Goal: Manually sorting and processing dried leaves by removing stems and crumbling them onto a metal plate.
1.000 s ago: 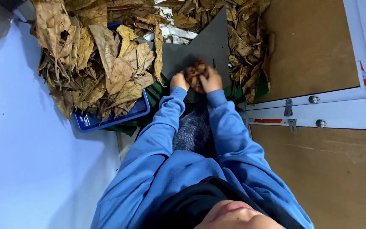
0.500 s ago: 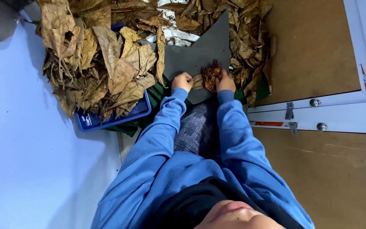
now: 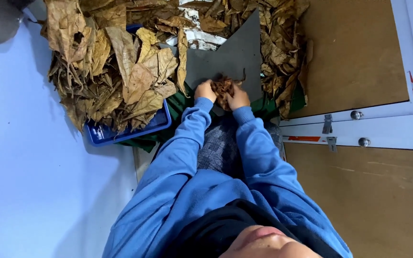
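leaf clump (image 3: 223,87), dry and brown, sits pinched between left hand (image 3: 205,91) and right hand (image 3: 238,98), each grip closed around it, over the near edge of a grey board (image 3: 235,57). loose dried leaves (image 3: 120,71) crowd a blue tray (image 3: 120,134) at the left and pile along the board's far and right edges. brittle as it looks, the clump could crumble under a hard squeeze, and bits could drop into the lap.

Both blue-sleeved arms reach forward, left hand (image 3: 205,91) and right hand (image 3: 238,99) close together, fingers curled.
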